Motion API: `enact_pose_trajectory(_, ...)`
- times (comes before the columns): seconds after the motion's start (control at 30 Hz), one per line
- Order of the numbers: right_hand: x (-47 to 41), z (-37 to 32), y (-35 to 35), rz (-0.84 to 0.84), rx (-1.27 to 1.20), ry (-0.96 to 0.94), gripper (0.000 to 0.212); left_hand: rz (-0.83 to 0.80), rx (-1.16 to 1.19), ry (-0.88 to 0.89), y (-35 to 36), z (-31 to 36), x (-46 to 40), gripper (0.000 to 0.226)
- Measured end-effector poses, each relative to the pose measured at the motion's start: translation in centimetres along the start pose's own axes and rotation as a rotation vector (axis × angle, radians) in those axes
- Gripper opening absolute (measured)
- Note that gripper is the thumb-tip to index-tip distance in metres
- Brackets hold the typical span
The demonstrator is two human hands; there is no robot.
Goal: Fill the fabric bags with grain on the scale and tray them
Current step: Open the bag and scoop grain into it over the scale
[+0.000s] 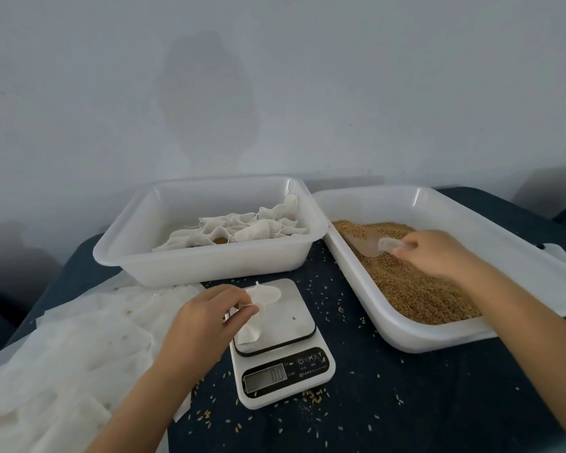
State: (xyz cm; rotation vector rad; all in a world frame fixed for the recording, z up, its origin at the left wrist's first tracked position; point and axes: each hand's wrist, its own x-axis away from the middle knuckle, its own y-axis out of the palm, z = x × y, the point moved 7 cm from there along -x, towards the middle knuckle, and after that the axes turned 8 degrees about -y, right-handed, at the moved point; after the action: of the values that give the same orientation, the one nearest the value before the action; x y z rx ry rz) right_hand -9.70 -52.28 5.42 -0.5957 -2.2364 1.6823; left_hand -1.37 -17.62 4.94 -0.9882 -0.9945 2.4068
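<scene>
Two big white plastic trays up against the wall. Left tray (206, 266) already holding a heap of filled bags (242, 228), drawstrings poking out everywhere. Right tray (402, 335) loaded with brown grain (406, 286), tipped a bit toward the table edge by the look of it. Dark tablecloth (406, 403) underneath, peppered with stray kernels.

Next size down: messy pile of flat empty bags (62, 354) at the near left, then the white kitchen scale (285, 374) dead centre, display too blurry to read for sure.

Empty fabric bag (262, 299) over the scale platform, mouth held up and open. Probably feather-light and totally floppy, so no standing up without help; best grabbed right at the hem by the drawstring, one side only, so the mouth stays gaping. Likely to sag and tip once grain goes in.

Left hand (206, 318) palm down, thumb and fingertips pinching the bag's rim, forearm coming in from the lower left.

Right hand (435, 253) reaching across into the grain tray, fingers curled round the handle of a clear plastic scoop (373, 245), blade down in the grain. Wrist roughly level. No grain in the bag yet, as far as visible.
</scene>
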Motion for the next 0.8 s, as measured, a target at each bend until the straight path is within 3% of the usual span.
enact_pose_trajectory(0.23,1.3,0.6,-2.2,0.102,-0.048,-0.06,0.036,-0.027,0.006,-0.016,-0.9,-0.4,-0.5,0.003)
enact_pose_trajectory(0.43,2.6,-2.8,-5.4,0.123,-0.148,-0.285,0.009,-0.154,-0.065,-0.027,-2.9,-1.5,-1.8,0.006)
enact_pose_trajectory(0.67,4.3,-8.5,-3.6,-0.033,-0.409,-0.501,0.027,-0.251,-0.151,-0.084,-5.2,-3.5,-2.2,0.007)
enact_pose_trajectory(0.8,5.2,-11.4,-1.8,-0.117,-0.392,-0.662,0.035,-0.311,-0.216,-0.075,-4.7,-4.0,-1.5,0.012)
